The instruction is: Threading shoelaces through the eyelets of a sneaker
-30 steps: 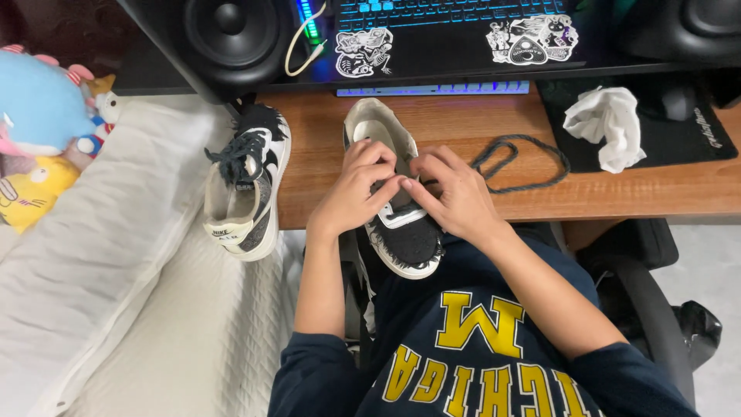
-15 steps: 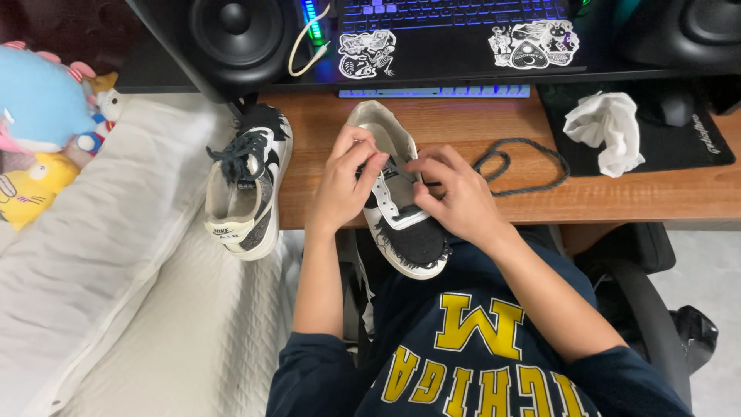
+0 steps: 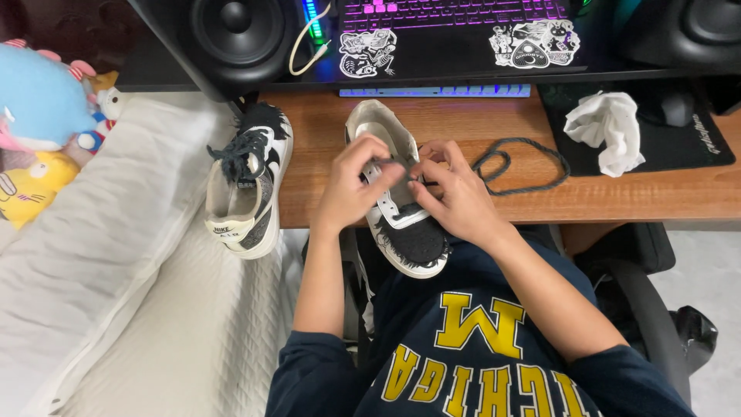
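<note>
Both hands point(image 3: 409, 189) grip black-and-white sneaker point(image 3: 401, 224) (unlaced).

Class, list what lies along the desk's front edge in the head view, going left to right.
Laced shoe → left hand → right hand → loose lace → crumpled tissue.

wooden desk point(image 3: 656, 202) | white bedding point(image 3: 139, 309) | black chair point(image 3: 656, 301) | grey floor point(image 3: 714, 270)

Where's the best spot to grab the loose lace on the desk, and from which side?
Take the loose lace at its loop end nearest the right hand, coming from above. It lies flat on the bare desk in an open curl, clear of the crumpled tissue, so a pinch down on the strand should lift it.
</note>
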